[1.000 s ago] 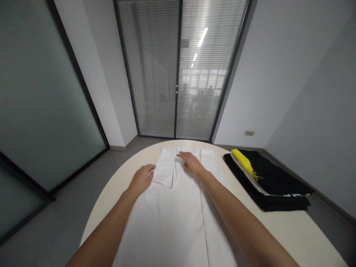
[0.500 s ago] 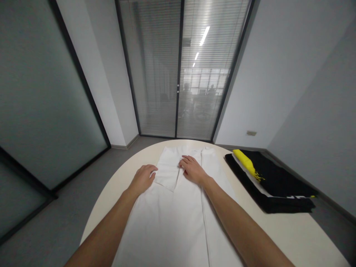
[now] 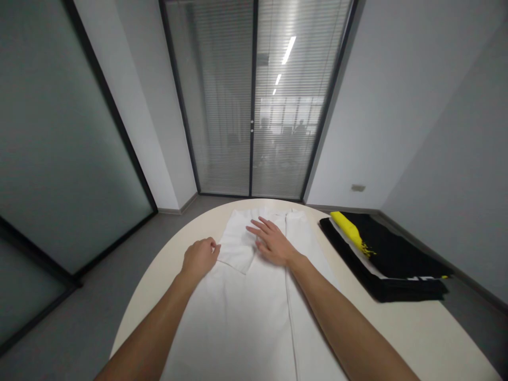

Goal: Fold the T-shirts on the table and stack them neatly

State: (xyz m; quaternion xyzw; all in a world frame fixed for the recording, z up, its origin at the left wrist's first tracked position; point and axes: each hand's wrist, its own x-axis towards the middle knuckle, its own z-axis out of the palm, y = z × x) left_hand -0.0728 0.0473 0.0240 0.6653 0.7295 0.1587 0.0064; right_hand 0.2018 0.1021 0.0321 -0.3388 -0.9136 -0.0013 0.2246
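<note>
A white shirt lies spread lengthwise, its far end near the table's far edge. What looks like a short sleeve is folded flat over the body, its hem slanting across. At the left edge of that sleeve, my left hand has curled fingers, with thumb and forefinger closed on the cloth edge. My right hand is spread over the sleeve's right side, palm down, fingers apart and holding nothing. A long fold line runs down the shirt's right side, partly behind my right forearm.
The shirt rests on a pale round-ended table. To the right lies a stack of folded black cloth, with a rolled yellow piece on top. Beyond the table stands a glass door with blinds; walls flank it.
My right hand has uncurled its fingers from the sleeve and spread them flat toward the left. My left hand has shifted slightly left, its fingers drawing closer together at the cloth edge.
</note>
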